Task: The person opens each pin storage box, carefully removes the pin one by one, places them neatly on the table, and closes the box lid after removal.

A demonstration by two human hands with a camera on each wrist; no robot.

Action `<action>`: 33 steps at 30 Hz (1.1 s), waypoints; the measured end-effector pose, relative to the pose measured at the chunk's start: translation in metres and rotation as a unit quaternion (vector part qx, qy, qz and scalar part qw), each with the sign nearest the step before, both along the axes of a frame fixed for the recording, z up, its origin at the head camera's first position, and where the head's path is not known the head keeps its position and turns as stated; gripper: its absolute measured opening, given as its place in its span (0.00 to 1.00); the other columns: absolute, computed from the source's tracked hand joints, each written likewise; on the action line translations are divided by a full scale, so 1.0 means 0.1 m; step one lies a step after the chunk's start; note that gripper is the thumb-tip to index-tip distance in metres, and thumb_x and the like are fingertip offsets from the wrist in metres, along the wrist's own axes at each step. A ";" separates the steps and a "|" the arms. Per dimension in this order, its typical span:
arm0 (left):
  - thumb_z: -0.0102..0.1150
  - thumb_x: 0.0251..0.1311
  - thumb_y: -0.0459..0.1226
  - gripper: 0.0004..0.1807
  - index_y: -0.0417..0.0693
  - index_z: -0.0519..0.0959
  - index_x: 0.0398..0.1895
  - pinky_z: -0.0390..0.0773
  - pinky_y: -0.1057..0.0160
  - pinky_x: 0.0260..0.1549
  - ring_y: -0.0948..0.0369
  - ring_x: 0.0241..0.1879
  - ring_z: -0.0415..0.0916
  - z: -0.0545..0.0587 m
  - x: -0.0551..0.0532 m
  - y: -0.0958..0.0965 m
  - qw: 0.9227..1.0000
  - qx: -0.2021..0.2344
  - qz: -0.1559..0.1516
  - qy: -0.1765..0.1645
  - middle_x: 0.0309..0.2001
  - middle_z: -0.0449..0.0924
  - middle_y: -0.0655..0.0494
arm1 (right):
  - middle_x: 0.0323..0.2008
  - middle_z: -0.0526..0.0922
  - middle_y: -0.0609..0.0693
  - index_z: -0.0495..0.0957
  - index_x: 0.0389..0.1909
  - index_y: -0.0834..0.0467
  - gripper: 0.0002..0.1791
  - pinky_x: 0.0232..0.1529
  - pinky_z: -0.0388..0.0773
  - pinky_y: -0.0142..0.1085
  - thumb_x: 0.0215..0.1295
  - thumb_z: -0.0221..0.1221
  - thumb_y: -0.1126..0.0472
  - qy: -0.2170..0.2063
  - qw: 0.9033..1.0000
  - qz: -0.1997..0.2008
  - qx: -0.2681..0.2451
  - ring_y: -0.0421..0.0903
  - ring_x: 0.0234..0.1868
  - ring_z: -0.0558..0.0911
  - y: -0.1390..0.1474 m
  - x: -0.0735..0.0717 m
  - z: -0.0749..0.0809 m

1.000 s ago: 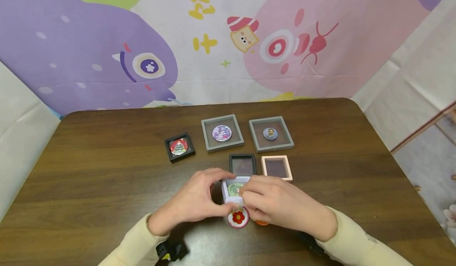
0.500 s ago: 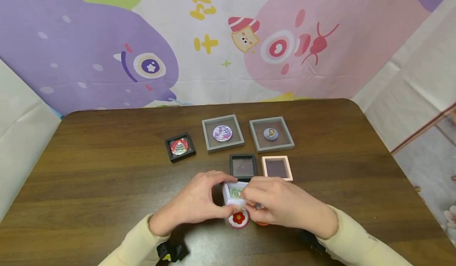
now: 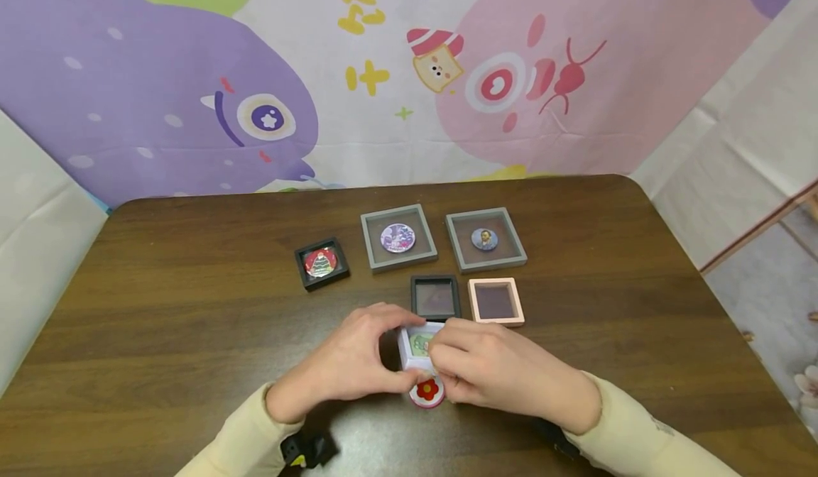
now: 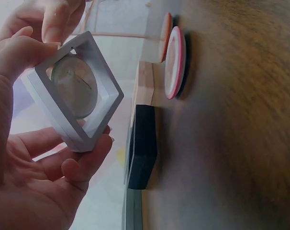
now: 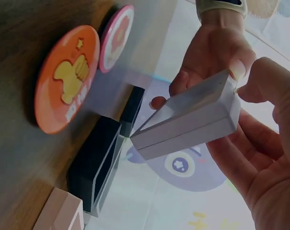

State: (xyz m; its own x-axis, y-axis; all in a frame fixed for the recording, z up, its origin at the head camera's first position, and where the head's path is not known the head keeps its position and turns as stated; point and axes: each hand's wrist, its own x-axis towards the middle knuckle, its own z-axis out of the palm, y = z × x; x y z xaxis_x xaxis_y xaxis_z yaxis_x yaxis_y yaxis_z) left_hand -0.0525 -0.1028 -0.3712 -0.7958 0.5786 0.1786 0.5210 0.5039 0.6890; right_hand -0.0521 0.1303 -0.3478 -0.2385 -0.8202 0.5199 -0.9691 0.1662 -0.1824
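My left hand (image 3: 351,356) holds a small white square display frame (image 3: 411,358) above the table, thumb on its near side and fingers at its far side. Inside the frame sits a round green badge (image 3: 419,344); its back (image 4: 75,91) shows in the left wrist view. With thumb and fingertips, my right hand (image 3: 505,367) pinches the frame's near right corner, covering part of it in the head view. Just below the frame lies a badge with a red flower (image 3: 427,390). An orange badge (image 5: 68,79) lies beside it, hidden behind my right hand in the head view.
Beyond my hands stand a black frame (image 3: 436,278) and a pale pink frame (image 3: 495,320), neither with a badge. Two grey frames (image 3: 399,267) (image 3: 492,265) and a small black frame (image 3: 319,284) farther back each hold a badge. A printed cloth (image 3: 383,150) hangs behind the table.
The white frame has tilted and shifted slightly toward me. My right hand has moved a little at its corner, and the orange badge has gone out of sight behind it in the head view.
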 end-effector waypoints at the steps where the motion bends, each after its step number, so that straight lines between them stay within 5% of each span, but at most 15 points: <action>1: 0.75 0.44 0.49 0.30 0.48 0.82 0.52 0.75 0.57 0.52 0.64 0.51 0.76 0.00 0.00 0.00 1.000 -0.003 0.001 0.000 0.49 0.82 0.60 | 0.30 0.70 0.43 0.64 0.26 0.54 0.13 0.30 0.67 0.23 0.45 0.57 0.73 0.005 1.000 -0.004 0.004 0.37 0.31 0.70 -0.01 0.00 -0.01; 10: 0.75 0.45 0.50 0.30 0.49 0.82 0.52 0.76 0.57 0.51 0.65 0.50 0.75 -0.01 0.00 0.00 1.000 -0.010 -0.004 0.001 0.48 0.82 0.61 | 0.31 0.71 0.44 0.64 0.25 0.54 0.11 0.29 0.66 0.22 0.45 0.52 0.72 0.015 1.000 -0.020 0.017 0.38 0.31 0.69 -0.03 0.01 -0.04; 19: 0.76 0.46 0.51 0.31 0.50 0.81 0.54 0.76 0.57 0.51 0.64 0.50 0.76 0.00 0.00 -0.01 1.000 0.016 -0.008 -0.002 0.50 0.82 0.61 | 0.32 0.72 0.42 0.64 0.25 0.53 0.14 0.32 0.68 0.21 0.51 0.59 0.71 -0.085 0.996 -0.008 -0.005 0.35 0.33 0.70 0.03 -0.02 0.02; 26: 0.75 0.48 0.49 0.31 0.51 0.79 0.57 0.77 0.65 0.30 0.63 0.35 0.75 -0.03 -0.02 -0.01 0.998 0.059 -0.019 -0.017 0.51 0.80 0.61 | 0.34 0.74 0.41 0.67 0.29 0.52 0.13 0.37 0.71 0.23 0.58 0.61 0.70 -0.111 0.994 -0.003 -0.010 0.35 0.37 0.73 0.09 -0.06 0.06; 33: 0.78 0.46 0.46 0.34 0.52 0.77 0.58 0.79 0.65 0.29 0.61 0.34 0.75 -0.07 -0.03 -0.01 0.994 0.099 -0.023 -0.027 0.50 0.79 0.63 | 0.38 0.78 0.42 0.72 0.31 0.53 0.09 0.42 0.75 0.27 0.65 0.59 0.69 -0.108 0.994 -0.003 -0.025 0.37 0.41 0.76 0.12 -0.09 0.08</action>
